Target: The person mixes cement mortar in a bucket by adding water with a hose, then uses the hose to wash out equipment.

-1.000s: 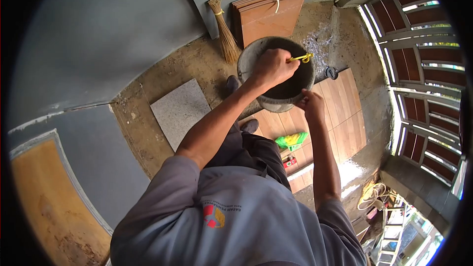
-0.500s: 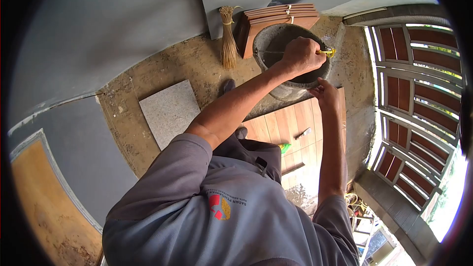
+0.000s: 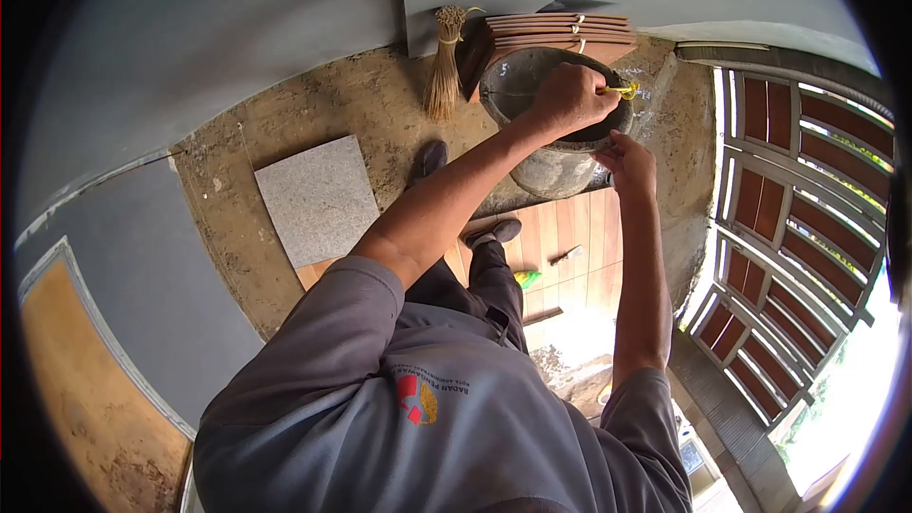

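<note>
A grey, cement-stained bucket (image 3: 556, 174) is held out in front of me, its mouth tilted toward me. My left hand (image 3: 575, 98) is closed round the bucket's handle, above the opening. Yellow material (image 3: 622, 91) shows at the handle's end, just right of that fist. Against the near right side of the rim is my right hand (image 3: 629, 163), its fingers curled at the edge. Some of its fingertips are hidden. The inside of the bucket is dark, and I cannot make out what is in it.
Behind the bucket stand a stick broom (image 3: 445, 71) and stacked brown tiles (image 3: 551, 31) by the wall. A grey square tile (image 3: 318, 199) lies left of my shoes (image 3: 494, 233). Wood-look floor tiles (image 3: 598, 228) carry a small tool (image 3: 567, 255). A slatted gate (image 3: 798, 171) is at right.
The view has shifted and one shoe and leg now show more fully beside the wood-look tiles. Both hands keep their hold on the bucket, which sits slightly further left in view.
</note>
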A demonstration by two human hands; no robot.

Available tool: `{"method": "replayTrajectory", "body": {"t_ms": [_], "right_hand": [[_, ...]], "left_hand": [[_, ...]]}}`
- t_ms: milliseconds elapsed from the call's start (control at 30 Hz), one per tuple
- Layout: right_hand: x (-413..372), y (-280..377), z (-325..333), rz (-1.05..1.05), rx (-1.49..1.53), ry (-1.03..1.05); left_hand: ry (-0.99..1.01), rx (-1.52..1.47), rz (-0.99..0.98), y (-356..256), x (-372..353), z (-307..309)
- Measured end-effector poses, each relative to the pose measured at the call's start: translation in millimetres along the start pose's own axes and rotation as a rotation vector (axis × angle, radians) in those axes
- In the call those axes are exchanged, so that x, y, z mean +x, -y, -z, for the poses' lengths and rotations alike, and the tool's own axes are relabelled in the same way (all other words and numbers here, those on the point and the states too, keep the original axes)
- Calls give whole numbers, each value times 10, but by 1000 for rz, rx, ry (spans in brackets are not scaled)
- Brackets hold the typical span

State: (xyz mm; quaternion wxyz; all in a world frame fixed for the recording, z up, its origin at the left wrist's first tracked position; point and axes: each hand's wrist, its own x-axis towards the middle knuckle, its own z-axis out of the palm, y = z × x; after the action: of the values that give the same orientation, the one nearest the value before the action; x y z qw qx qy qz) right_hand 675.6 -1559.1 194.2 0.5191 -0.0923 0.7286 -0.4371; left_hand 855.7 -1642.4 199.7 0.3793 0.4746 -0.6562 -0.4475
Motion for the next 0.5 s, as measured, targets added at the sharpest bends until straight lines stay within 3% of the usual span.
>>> {"method": "replayTrajectory", "body": {"t_ms": [500], "right_hand": [[144, 252, -97, 14, -111, 47]], "left_hand": [[-69, -60, 81, -1, 177, 30]]}}
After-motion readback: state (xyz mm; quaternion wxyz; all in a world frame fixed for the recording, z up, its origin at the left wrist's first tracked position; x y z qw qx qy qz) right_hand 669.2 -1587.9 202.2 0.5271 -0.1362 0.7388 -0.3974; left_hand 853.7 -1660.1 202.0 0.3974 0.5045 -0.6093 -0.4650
